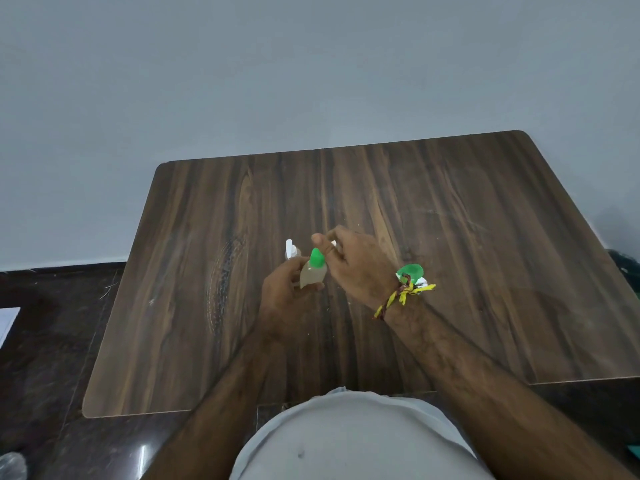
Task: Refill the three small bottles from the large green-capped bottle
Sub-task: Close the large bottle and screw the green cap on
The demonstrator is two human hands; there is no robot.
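Large green-capped bottle, gripped round its body by left hand above table, lay tilted, cap up toward right hand, whose curled fingers apparently pinched something white just beyond the cap.
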